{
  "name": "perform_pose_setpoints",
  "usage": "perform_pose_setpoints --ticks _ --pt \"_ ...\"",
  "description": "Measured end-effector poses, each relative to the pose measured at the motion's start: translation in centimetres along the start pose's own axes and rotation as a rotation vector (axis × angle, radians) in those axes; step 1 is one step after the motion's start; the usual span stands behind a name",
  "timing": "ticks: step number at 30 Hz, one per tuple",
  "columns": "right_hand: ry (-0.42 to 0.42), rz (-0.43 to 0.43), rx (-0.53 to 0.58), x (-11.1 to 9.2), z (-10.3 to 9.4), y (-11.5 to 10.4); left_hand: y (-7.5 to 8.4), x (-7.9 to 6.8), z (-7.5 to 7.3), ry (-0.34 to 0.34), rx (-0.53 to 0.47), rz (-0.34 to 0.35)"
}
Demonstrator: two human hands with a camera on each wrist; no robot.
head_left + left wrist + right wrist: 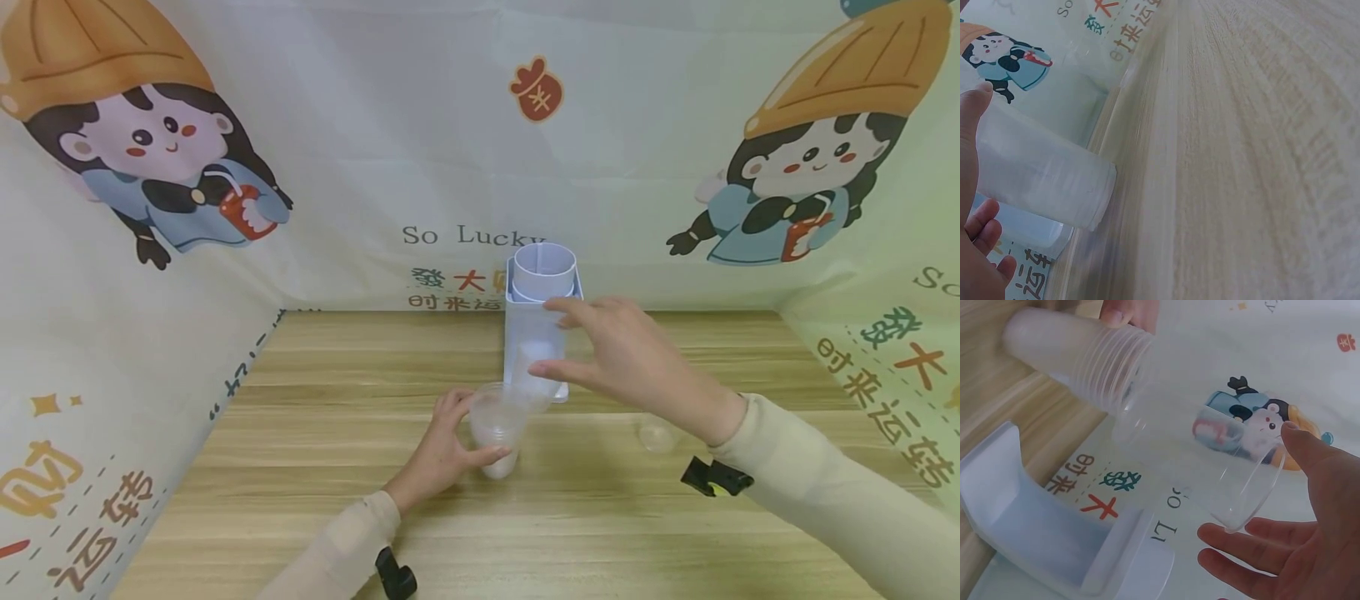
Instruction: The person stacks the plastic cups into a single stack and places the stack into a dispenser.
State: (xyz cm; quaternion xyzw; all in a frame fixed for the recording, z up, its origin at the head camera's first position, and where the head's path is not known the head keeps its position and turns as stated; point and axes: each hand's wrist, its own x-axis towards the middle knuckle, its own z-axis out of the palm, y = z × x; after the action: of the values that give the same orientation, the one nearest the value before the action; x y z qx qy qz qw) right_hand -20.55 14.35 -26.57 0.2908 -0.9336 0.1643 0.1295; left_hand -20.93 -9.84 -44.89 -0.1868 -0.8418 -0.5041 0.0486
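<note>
My left hand (438, 450) grips a stack of clear plastic cups (497, 425), thumb on the near side and fingers round the far side. The stack stands close over the table, its mouth up; several nested rims show in the right wrist view. My right hand (637, 358) holds a single clear cup (1200, 459) at its far end, thumb on one side of the edge and fingertips at the other. That cup leans, and its lower end meets the mouth of the stack (1085, 356). Behind both stands a white cup dispenser (545, 275) with a round tube on top.
A small clear round piece (657, 433) lies on the wooden table (600, 533), below the right forearm. Printed cloth (420, 150) hangs behind the table and along both sides. The dispenser's tray-like side (1054, 512) shows near the cups in the right wrist view.
</note>
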Motion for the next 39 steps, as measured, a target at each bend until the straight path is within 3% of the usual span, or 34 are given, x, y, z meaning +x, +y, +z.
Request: perform_pose_setpoints --ticks 18,29,39 --pt "0.006 -0.094 0.013 1.3 1.7 -1.4 0.0 0.1 0.0 0.003 -0.003 0.014" --pt "-0.008 -0.136 -0.038 1.4 3.6 -1.6 -0.2 0.1 0.1 0.010 0.010 0.032" --pt "-0.034 -0.166 -0.048 1.2 5.5 -1.4 0.0 0.0 -0.1 -0.017 -0.007 -0.013"
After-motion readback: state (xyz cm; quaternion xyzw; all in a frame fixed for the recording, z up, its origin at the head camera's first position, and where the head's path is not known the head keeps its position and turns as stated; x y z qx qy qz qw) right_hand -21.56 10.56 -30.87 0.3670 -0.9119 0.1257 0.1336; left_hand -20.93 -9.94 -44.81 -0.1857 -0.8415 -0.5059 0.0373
